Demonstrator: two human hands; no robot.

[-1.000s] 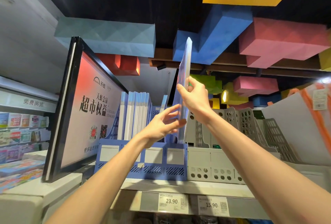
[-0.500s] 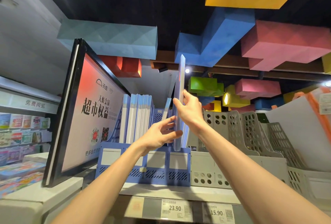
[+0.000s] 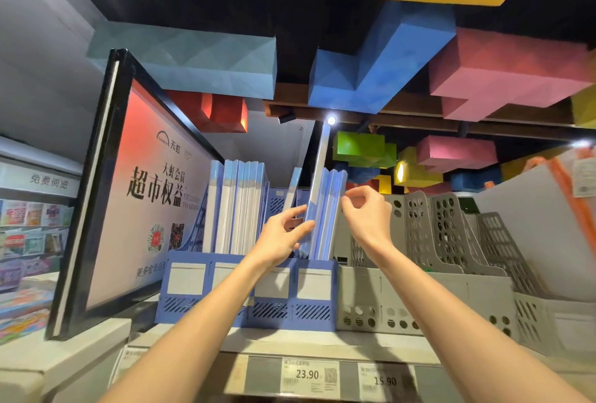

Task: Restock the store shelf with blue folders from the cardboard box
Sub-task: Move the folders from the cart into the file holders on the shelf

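A blue folder stands upright in the rightmost slot of the blue file rack, its top edge well above the other folders in that slot. My left hand pinches its lower left edge between thumb and fingers. My right hand hovers just right of the slot with loosely curled fingers, its fingertips at the folders' edges and holding nothing. More blue folders fill the left slots, and one thin folder leans in the middle slot. No cardboard box is in view.
A large framed red sign leans left of the rack. Grey perforated file racks stand to the right, with a white board beyond. Price tags line the shelf edge below. Coloured blocks hang overhead.
The folder has come down from above the rack into the rightmost slot. My right hand has let go of it and drawn to the right; my left hand stays on its edge.
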